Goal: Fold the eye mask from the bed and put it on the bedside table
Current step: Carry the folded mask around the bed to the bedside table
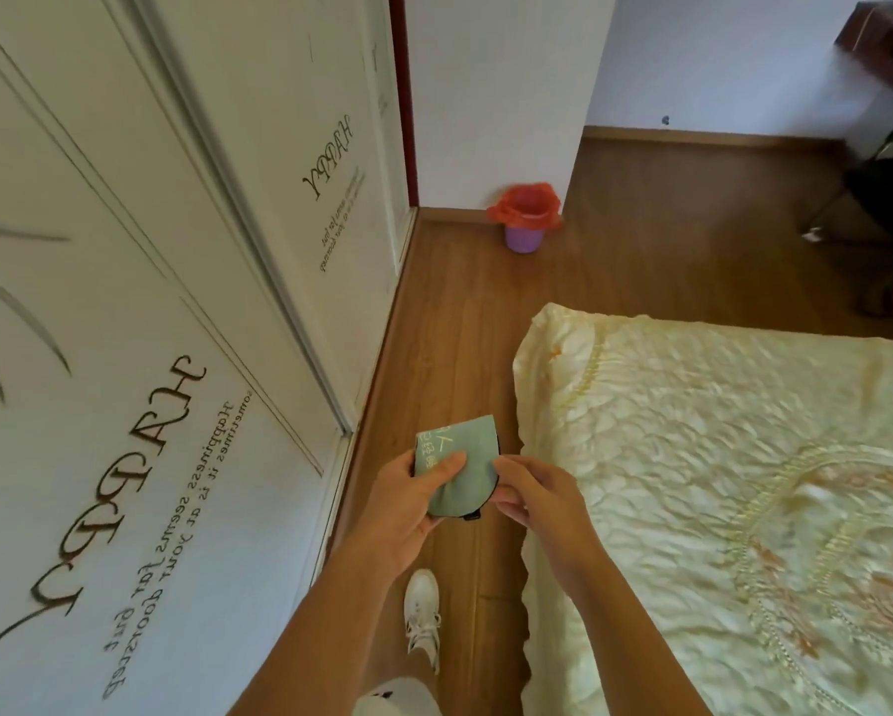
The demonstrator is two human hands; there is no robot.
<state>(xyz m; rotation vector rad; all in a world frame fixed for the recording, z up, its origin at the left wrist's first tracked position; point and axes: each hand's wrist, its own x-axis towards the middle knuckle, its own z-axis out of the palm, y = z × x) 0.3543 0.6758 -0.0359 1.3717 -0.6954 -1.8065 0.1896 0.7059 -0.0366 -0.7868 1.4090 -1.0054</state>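
Note:
A pale green eye mask [466, 457] with light printed marks is folded over and held in the air above the wooden floor, just left of the bed's corner. My left hand [413, 501] grips its left side, thumb pressed on the front. My right hand [535, 496] pinches its right edge. A dark strap piece pokes out below the mask. The bed [718, 483], covered in a cream quilted spread, fills the right side. No bedside table is in view.
White wardrobe doors [150, 354] with printed lettering run along the left. A narrow strip of wooden floor [455, 328] lies between wardrobe and bed. A purple bin with a red bag [524, 217] stands by the far wall. A dark chair [878, 198] is at the far right.

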